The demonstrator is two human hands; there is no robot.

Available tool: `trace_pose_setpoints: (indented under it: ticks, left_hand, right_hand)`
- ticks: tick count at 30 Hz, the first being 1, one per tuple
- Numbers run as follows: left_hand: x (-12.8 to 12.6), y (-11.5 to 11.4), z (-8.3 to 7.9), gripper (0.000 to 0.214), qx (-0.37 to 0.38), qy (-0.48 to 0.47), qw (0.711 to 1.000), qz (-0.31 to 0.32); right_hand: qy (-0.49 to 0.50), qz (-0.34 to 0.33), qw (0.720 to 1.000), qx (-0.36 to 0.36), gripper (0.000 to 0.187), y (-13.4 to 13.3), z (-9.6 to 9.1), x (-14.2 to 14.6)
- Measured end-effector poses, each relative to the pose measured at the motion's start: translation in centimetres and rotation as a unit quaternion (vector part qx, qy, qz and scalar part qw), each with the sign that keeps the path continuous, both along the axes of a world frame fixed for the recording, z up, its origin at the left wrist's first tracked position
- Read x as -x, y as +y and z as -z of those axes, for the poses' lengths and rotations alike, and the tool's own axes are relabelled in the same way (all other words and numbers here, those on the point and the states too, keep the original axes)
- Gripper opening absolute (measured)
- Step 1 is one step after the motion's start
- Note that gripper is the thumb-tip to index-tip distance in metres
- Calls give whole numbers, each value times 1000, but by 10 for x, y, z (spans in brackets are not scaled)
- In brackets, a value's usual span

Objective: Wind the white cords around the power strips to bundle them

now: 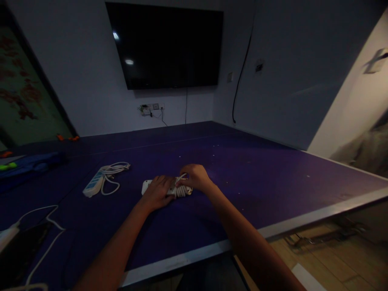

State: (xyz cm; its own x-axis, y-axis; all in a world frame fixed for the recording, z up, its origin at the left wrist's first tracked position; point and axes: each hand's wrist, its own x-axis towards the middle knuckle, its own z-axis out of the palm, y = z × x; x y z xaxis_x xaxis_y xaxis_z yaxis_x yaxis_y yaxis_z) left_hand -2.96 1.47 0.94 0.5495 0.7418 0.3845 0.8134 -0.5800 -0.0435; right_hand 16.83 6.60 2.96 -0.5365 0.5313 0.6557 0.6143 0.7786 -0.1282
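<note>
A white power strip (146, 185) lies on the purple table (260, 182) in front of me, its middle covered by my left hand (159, 189). That hand presses down over the strip with its fingers wrapped across it. White cord (181, 192) is wound in several turns around the strip's right end. My right hand (196, 176) is closed in a pinch on a loose part of this cord, just above the turns. Its fingertips are partly hidden.
Left of my hands lies another power strip (96, 182) with its cord loosely bundled. A dark flat object (26, 246) and a white cable (53, 242) are at the near left. Blue cloth (36, 165) lies farther back. The table's pale edge (182, 260) runs in front of me.
</note>
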Motion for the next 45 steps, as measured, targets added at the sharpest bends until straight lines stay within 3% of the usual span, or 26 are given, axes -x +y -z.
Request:
trace_pose_setpoints:
  ticks: [6, 9, 13, 16, 21, 25, 30, 37, 45]
  left_hand:
    - [-1, 2, 4, 57, -11, -1, 1000, 8]
    - [-1, 1, 3, 59, -18, 2, 1000, -2]
    - [0, -1, 2, 60, -20, 0, 1000, -11]
    - [1, 0, 2, 64, -22, 7, 1000, -7]
    - [-3, 0, 7, 93, -46, 14, 999, -11]
    - [-7, -3, 9, 94, -56, 29, 998, 31]
    - [-8, -4, 9, 76, -66, 10, 996, 51]
    - [-9, -7, 9, 41, -139, 15, 986, 86]
    - [-9, -15, 4, 32, -240, 26, 964, 110]
  right_hand:
    - [-6, -12, 999, 43, 31, -7, -7, 1]
    - [33, -39, 990, 129, 22, -2, -9, -5]
    - [124, -128, 929, 325, 22, 8, -9, -19]
    - [158, -173, 881, 410, 27, 12, -9, -26]
    - [221, -170, 871, 404, 24, 14, -6, -21]
    - [283, -125, 870, 383, 25, 19, 0, -13]
    - [315, -126, 854, 394, 27, 26, 8, -9]
    - [337, -170, 820, 431, 28, 33, 17, -4]
    - [338, -198, 804, 447, 33, 36, 26, 2]
